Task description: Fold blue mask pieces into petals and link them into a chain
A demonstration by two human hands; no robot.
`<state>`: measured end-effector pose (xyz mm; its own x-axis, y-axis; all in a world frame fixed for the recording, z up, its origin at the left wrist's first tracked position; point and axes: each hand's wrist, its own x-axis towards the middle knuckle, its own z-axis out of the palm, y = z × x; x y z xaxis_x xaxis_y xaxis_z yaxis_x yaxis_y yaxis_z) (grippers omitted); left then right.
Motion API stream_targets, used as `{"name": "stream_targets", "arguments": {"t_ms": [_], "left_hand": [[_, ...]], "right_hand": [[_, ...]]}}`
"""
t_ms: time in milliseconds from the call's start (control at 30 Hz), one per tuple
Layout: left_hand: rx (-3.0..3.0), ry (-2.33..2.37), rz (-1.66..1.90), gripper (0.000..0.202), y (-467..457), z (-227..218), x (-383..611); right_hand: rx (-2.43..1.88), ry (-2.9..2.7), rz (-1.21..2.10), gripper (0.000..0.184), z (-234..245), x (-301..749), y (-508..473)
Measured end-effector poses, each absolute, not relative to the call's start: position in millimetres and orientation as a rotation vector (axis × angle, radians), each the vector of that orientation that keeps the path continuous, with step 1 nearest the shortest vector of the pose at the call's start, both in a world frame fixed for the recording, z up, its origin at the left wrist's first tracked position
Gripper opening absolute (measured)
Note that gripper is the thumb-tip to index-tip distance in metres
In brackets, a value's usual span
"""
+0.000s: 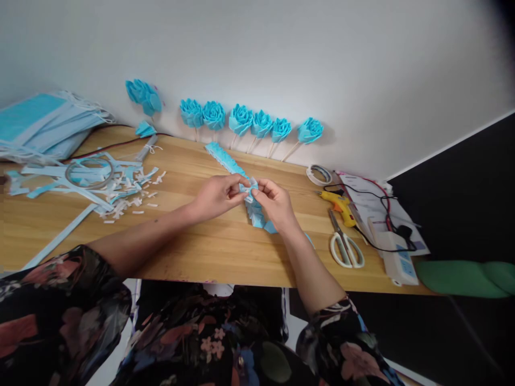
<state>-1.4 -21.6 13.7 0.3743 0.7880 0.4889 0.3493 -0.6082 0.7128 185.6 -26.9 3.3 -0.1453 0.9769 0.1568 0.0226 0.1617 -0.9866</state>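
Both my hands meet over the middle of the wooden table (pixel 209 252). My left hand (pixel 219 195) and my right hand (pixel 273 202) pinch a small folded piece of blue mask fabric (pixel 248 190) between their fingertips. A row of folded blue fabric pieces (pixel 225 156) runs from the wall toward my hands, and more of them (pixel 257 219) lie under my right hand.
Several finished blue fabric roses (pixel 241 119) on sticks lean against the white wall. A pile of face masks (pixel 44 123) sits far left, with cut strips and scraps (pixel 100 185) beside it. Scissors (pixel 345 244), a yellow glue gun (pixel 341 205) and a power strip (pixel 396 257) lie right.
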Motion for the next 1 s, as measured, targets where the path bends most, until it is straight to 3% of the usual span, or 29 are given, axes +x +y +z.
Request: {"name": "stream_targets", "arguments": {"t_ms": [400,667,1000], "left_hand": [[2.236,0.921,1.192,0.011,-21.4,15.7,-2.3],[2.241,0.872,1.205,0.011,-21.3,16.9,-2.8],[2.242,0.85,1.229,0.011,-20.5,16.6,-2.7]], "right_hand": [[-0.983,-1.441,1.134,0.029,3.4,186.0,-27.6],[-1.061,-1.463,1.049,0.011,6.0,186.6,-29.6],[-1.033,-1.432,1.105,0.022,13.6,185.9,-32.7]]}}
